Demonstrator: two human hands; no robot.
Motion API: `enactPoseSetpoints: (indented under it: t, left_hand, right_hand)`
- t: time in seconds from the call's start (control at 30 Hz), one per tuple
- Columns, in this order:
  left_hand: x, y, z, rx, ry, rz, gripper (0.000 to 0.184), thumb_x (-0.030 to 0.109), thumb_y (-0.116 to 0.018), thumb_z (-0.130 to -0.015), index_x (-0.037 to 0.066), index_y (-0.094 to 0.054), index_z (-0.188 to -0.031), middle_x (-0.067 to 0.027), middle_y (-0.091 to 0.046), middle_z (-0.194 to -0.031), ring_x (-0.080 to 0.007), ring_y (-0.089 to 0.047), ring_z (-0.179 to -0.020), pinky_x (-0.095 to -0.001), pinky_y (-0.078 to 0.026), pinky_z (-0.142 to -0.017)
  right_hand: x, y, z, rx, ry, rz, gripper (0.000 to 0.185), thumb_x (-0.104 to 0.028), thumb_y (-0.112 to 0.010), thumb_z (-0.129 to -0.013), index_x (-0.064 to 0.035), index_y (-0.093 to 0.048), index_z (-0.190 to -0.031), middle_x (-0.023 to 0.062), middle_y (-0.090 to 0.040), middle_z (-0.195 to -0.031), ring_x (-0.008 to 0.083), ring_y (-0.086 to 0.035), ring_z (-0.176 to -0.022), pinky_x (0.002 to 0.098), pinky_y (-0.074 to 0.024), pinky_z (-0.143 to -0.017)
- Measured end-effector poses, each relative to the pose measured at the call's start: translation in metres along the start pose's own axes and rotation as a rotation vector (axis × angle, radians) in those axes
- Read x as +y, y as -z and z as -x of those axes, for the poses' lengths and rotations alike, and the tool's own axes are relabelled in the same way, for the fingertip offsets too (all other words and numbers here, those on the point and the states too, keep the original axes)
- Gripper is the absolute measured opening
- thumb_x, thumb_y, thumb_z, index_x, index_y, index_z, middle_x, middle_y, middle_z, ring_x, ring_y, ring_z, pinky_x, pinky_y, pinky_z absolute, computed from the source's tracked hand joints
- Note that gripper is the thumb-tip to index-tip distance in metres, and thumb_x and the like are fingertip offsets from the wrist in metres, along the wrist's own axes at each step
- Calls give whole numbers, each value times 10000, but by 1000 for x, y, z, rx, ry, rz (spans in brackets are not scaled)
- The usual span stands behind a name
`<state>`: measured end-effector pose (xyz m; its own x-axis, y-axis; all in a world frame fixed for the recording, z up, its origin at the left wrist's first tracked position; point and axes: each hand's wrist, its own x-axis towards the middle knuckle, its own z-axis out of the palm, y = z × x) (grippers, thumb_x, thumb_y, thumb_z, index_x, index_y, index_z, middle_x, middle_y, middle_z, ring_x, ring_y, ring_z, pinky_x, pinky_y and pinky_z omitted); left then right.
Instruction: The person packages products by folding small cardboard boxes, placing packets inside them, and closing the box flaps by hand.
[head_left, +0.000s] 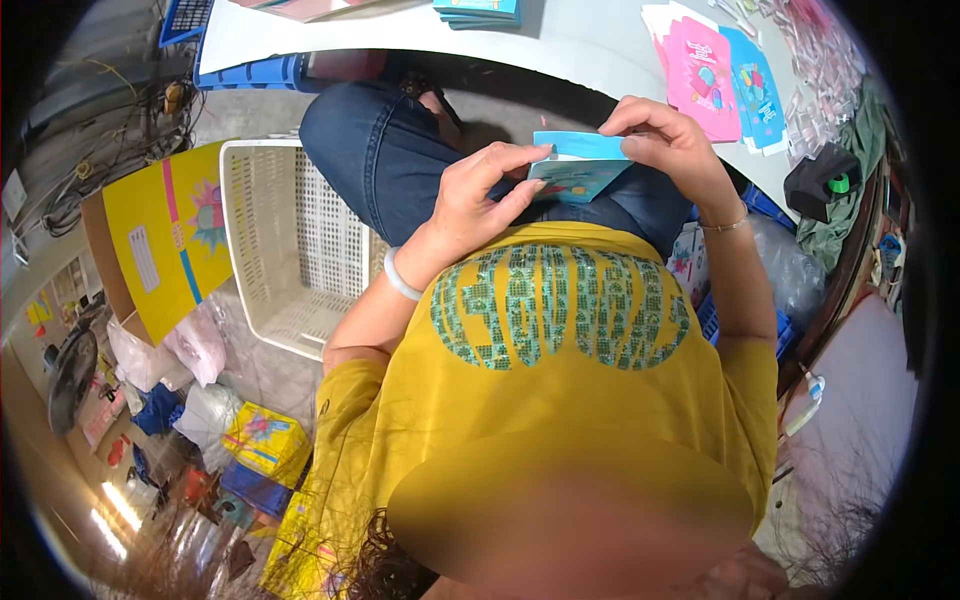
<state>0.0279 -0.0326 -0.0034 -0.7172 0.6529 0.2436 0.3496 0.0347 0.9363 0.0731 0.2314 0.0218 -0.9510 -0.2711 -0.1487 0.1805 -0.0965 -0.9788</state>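
A small blue printed carton (580,172) is held over my lap, its light blue flap standing up along the far edge. My left hand (482,195) pinches its left end between thumb and fingers. At the right end, my right hand (660,143) grips the flap's corner with thumb and fingertips. The inside of the carton cannot be made out. On the white table ahead lie flat pink cartons (703,80) and flat blue cartons (755,85), fanned out close beyond my right hand. A stack of blue cartons (477,12) sits at the table's near edge.
A white plastic basket (262,250) stands on the floor to my left, beside a yellow cardboard box (185,240). Many small wrapped pieces (825,75) are heaped at the table's right. A black device (822,182) with a green part is near the table edge.
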Motion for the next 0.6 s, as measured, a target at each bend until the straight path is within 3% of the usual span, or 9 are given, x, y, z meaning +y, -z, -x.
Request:
enactPoseSetpoints:
  t: [0.23, 0.33, 0.43, 0.53, 0.6]
  left_hand:
    - [2, -2, -3, -17, 40, -36, 375, 5, -702, -798, 35, -616, -1162, -96, -666, -953, -155, -647, -814, -259, -528, -722]
    - [-4, -6, -3, 20, 164, 60, 350, 0, -682, -811, 23, -617, -1154, -98, -669, -957, -145, -654, -818, -261, -536, -728]
    - [-18, -12, -6, 100, 261, 163, 341, -5, -673, -804, 16, -624, -1141, -104, -674, -961, -135, -663, -782, -256, -543, -694]
    - [-21, -10, -7, 46, 279, 141, 317, 16, -655, -858, -7, -582, -1165, -96, -674, -1011, -148, -655, -915, -278, -534, -805]
    - [-21, -9, -7, 53, 324, 162, 318, 16, -656, -860, -5, -580, -1168, -89, -675, -993, -138, -652, -904, -270, -533, -797]
  right_hand:
    - [11, -6, -9, -31, -160, -57, 138, -41, -620, -874, -22, -597, -1009, -5, -585, -951, 64, -554, -863, 211, -470, -774]
    - [24, -5, -11, 96, -105, -110, 99, -19, -613, -871, -37, -581, -964, -16, -552, -912, 54, -528, -812, 206, -459, -739]
    - [42, -10, -14, 261, 144, -45, 72, -4, -604, -868, -28, -564, -922, -7, -523, -885, 56, -509, -784, 205, -447, -709]
    - [44, -15, -14, 361, 322, 236, 79, 17, -591, -858, -7, -561, -926, 17, -520, -891, 62, -507, -793, 195, -433, -702]
    - [45, -15, -15, 330, 277, 184, 68, 18, -586, -851, -1, -560, -911, 27, -522, -896, 70, -505, -790, 196, -431, -705]
